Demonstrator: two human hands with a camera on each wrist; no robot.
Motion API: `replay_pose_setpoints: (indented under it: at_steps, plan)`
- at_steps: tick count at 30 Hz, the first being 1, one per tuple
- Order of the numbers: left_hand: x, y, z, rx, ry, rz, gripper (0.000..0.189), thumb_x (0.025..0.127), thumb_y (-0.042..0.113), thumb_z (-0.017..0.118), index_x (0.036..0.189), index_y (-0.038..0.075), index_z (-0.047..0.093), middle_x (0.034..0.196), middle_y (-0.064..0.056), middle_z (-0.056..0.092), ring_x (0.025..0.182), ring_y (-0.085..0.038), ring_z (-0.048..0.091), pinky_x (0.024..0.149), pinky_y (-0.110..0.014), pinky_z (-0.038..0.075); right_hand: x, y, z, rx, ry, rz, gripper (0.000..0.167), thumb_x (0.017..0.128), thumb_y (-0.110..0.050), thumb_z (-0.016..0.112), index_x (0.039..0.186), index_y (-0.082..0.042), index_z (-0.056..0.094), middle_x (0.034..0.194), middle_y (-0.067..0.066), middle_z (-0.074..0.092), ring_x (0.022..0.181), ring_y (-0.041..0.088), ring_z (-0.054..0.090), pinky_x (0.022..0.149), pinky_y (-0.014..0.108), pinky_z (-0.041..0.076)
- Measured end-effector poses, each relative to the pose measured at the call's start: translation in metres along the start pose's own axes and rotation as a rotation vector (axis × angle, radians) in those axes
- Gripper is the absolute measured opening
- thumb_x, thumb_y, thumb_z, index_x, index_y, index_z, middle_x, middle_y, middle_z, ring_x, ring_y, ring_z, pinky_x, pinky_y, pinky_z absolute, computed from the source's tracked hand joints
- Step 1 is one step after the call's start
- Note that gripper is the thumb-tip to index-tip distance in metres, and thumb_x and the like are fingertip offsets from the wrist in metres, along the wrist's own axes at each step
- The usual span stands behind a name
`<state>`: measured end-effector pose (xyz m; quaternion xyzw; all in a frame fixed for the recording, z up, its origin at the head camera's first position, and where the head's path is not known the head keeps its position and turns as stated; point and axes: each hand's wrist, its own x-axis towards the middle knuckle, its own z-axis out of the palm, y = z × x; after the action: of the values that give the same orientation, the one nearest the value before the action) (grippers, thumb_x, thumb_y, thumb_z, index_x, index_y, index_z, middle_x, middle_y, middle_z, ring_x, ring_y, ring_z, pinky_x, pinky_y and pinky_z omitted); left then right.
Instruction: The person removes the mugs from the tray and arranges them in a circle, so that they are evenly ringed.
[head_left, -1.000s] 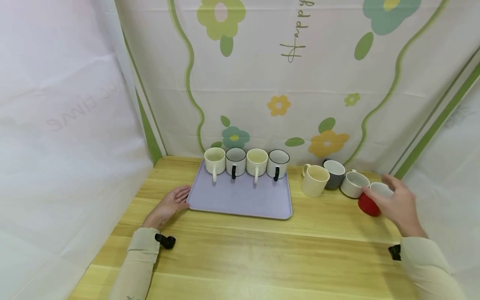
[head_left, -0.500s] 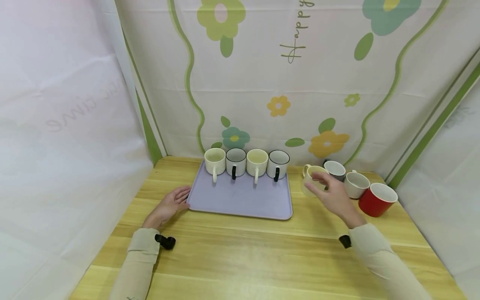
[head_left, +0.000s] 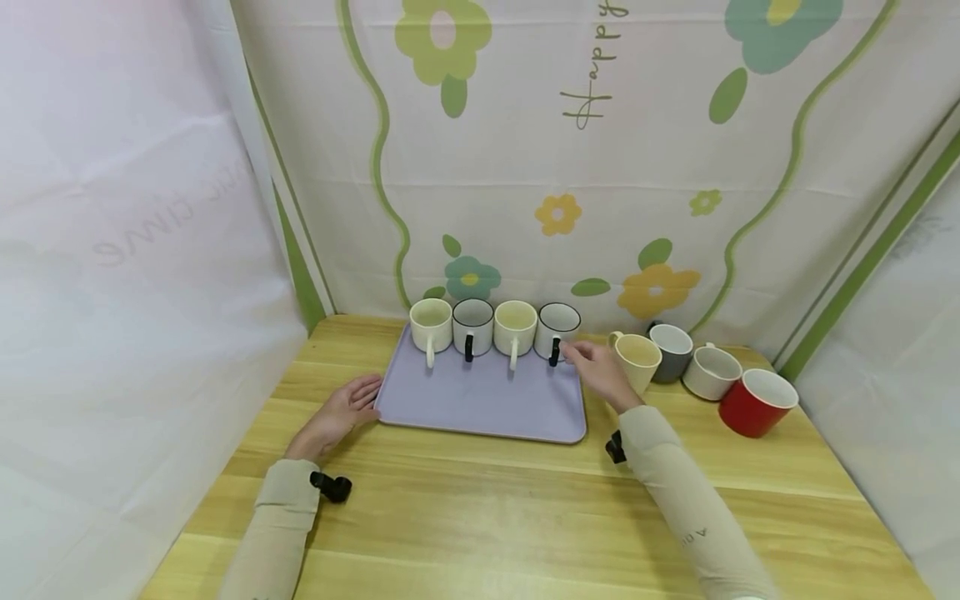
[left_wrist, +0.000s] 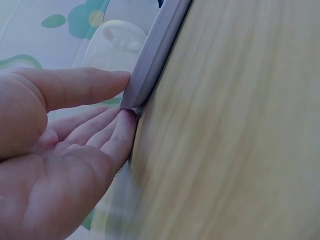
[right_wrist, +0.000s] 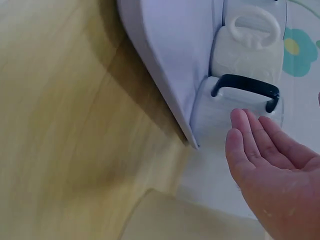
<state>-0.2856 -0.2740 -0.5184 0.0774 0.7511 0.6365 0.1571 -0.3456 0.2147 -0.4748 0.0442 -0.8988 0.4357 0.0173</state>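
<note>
Now I see the white mug (head_left: 547, 341) with the black handle (right_wrist: 250, 84) at the right end of the row of mugs (head_left: 503, 341) on the purple tray (head_left: 480, 396), and I think it is hard, smooth and could chip, so its handle is the best spot to grab. My right hand (head_left: 600, 372) holds nothing, its fingers almost straight and close together near that handle; my left hand (head_left: 340, 414) touches the tray's corner with straight fingers. I can't tell if the right fingertips touch the mug, and mugs hide the tray's back edge.

One tray (head_left: 480, 396) and four mugs (head_left: 748, 408) touch the table (head_left: 465, 517).
</note>
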Motion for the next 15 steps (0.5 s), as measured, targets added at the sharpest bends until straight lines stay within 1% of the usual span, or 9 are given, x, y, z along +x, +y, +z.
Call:
replay_pose_setpoints:
  at_steps: [3, 5, 8, 11, 13, 15]
  plan:
    - [0.000, -0.001, 0.000, 0.001, -0.005, -0.001, 0.078, 0.105, -0.006, 0.057, 0.168, -0.005, 0.011, 0.175, -0.028, 0.013, 0.163, -0.044, 0.014, 0.130, -0.048, 0.027, 0.006, 0.002, 0.009, 0.070, -0.011, 0.082, 0.064, 0.108, -0.058, 0.051, 0.139, -0.005, 0.068, 0.128, 0.019, 0.075, 0.124, 0.036, 0.069, 0.112, 0.051, 0.053]
    - [0.000, -0.002, 0.000, 0.006, -0.009, 0.000, 0.078, 0.105, -0.005, 0.057, 0.168, -0.005, 0.010, 0.175, -0.028, 0.013, 0.163, -0.045, 0.014, 0.130, -0.047, 0.028, 0.010, 0.002, 0.015, 0.118, -0.015, 0.134, 0.067, 0.107, -0.060, 0.050, 0.143, -0.006, 0.066, 0.131, 0.018, 0.074, 0.127, 0.035, 0.068, 0.116, 0.052, 0.050]
    - [0.000, -0.002, 0.000, 0.007, 0.003, -0.008, 0.077, 0.105, -0.006, 0.057, 0.168, -0.004, 0.012, 0.175, -0.027, 0.014, 0.163, -0.044, 0.015, 0.130, -0.047, 0.028, 0.014, 0.000, 0.025, 0.203, 0.007, 0.195, 0.063, 0.107, -0.060, 0.052, 0.139, -0.008, 0.069, 0.133, 0.016, 0.073, 0.126, 0.033, 0.067, 0.116, 0.049, 0.049]
    - [0.000, -0.001, 0.000, 0.005, 0.002, -0.004, 0.077, 0.105, -0.007, 0.055, 0.168, -0.004, 0.011, 0.175, -0.027, 0.014, 0.163, -0.044, 0.015, 0.131, -0.050, 0.026, 0.018, -0.002, 0.034, 0.281, 0.056, 0.209, 0.057, 0.108, -0.053, 0.053, 0.126, -0.003, 0.075, 0.128, 0.018, 0.073, 0.118, 0.030, 0.066, 0.107, 0.041, 0.052]
    - [0.000, -0.001, 0.000, 0.004, 0.005, -0.004, 0.076, 0.105, -0.008, 0.055, 0.167, -0.005, 0.012, 0.175, -0.027, 0.014, 0.163, -0.044, 0.015, 0.132, -0.052, 0.025, 0.021, -0.002, 0.040, 0.321, 0.097, 0.202, 0.055, 0.109, -0.049, 0.054, 0.119, 0.001, 0.076, 0.121, 0.018, 0.075, 0.110, 0.026, 0.067, 0.098, 0.033, 0.052]
    - [0.001, -0.002, -0.001, 0.005, 0.003, 0.001, 0.076, 0.105, -0.008, 0.054, 0.167, -0.005, 0.011, 0.175, -0.027, 0.014, 0.163, -0.044, 0.014, 0.131, -0.052, 0.024, 0.024, -0.003, 0.045, 0.334, 0.133, 0.203, 0.055, 0.109, -0.049, 0.054, 0.114, 0.002, 0.077, 0.112, 0.017, 0.078, 0.104, 0.022, 0.067, 0.092, 0.028, 0.050]
